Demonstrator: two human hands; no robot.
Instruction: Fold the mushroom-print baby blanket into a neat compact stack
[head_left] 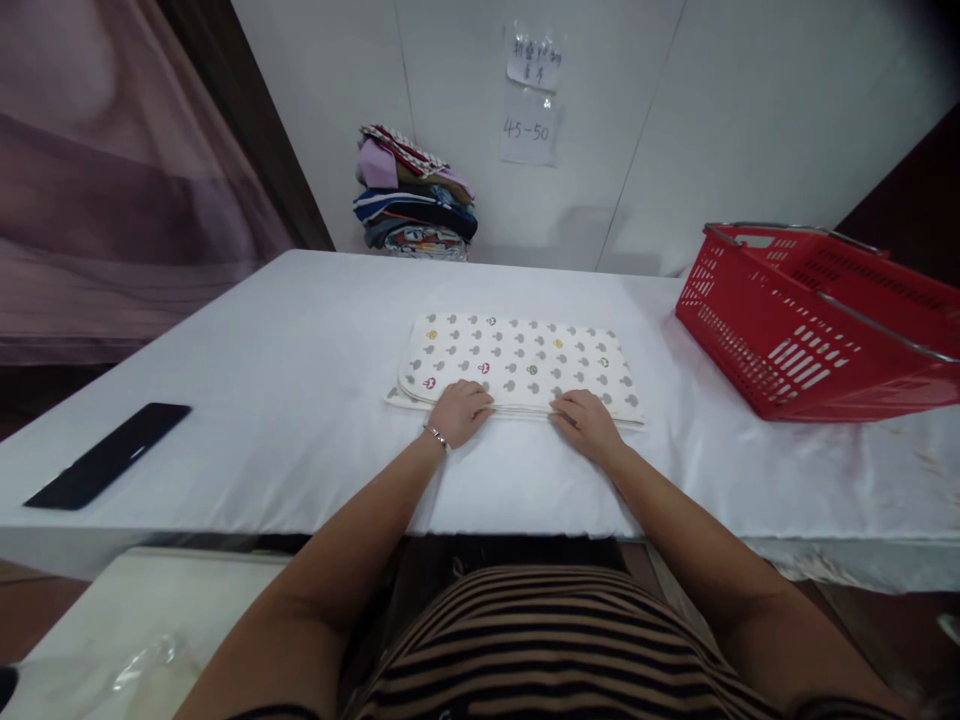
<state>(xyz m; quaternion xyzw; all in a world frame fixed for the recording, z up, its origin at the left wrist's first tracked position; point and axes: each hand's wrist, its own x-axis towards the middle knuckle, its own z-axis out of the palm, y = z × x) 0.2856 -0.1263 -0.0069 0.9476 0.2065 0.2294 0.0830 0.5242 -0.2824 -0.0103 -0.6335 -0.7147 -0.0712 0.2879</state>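
Black flat object at left edge of white table. Stack of folded clothes at back, against wall. Folded patterned cloth at table centre. Left hand and right hand flat on near edge of cloth, palms down, fingers loose, hands apart. Red plastic basket at right, tilted.

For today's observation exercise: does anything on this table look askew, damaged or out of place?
The red basket sits tilted, its left side lower than its right. Otherwise nothing stands out: the folded cloth lies flat under the left hand and right hand.
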